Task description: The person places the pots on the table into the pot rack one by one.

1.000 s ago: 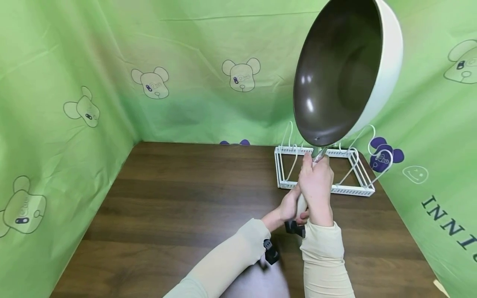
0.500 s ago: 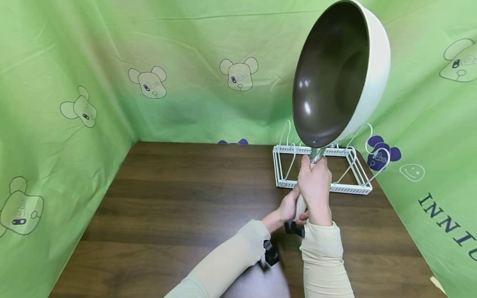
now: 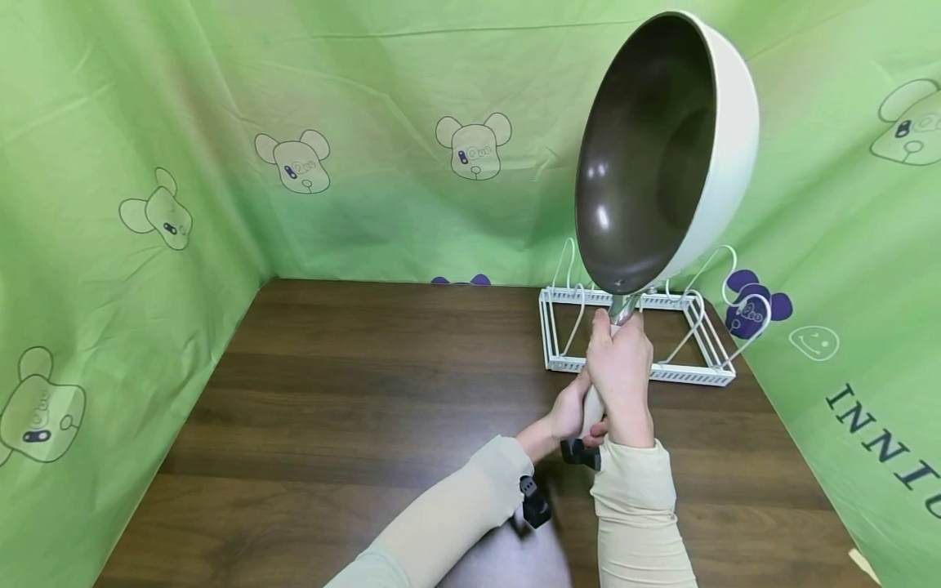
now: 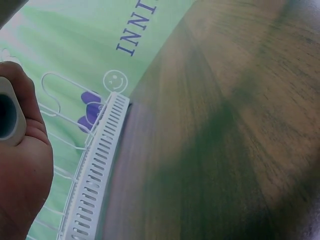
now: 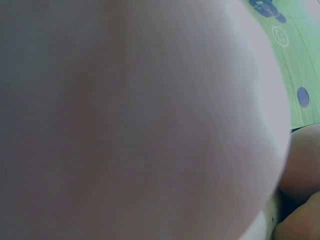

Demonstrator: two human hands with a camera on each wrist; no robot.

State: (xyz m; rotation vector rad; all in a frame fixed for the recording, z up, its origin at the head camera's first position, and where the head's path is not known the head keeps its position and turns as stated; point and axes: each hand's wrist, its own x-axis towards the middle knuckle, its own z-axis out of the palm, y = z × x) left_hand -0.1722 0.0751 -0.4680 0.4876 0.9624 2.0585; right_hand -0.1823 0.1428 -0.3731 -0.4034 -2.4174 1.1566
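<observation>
A deep wok (image 3: 647, 155), dark brown inside and white outside, is held up tilted, its inside facing left. My right hand (image 3: 621, 371) grips its pale handle (image 3: 593, 408) high up, close below the metal neck. Lower on the same handle, my left hand (image 3: 569, 408) holds near the end. The left wrist view shows the left hand (image 4: 27, 150) curled round the handle, with the hollow handle end (image 4: 10, 117) visible. Behind the hands, a white wire rack (image 3: 684, 374) stands on the table, partly hidden by them. A blurred pale shape fills most of the right wrist view.
The brown wooden table (image 3: 367, 376) extends to the left of the hands. Green cloth (image 3: 382, 204) printed with bear faces hangs along the back and both sides. The rack's upright wire loops (image 3: 753, 306) rise near the right cloth.
The wok has come down slightly and shifted a little left, its rim now fully in the head view. Both hands keep their hold on the handle.
</observation>
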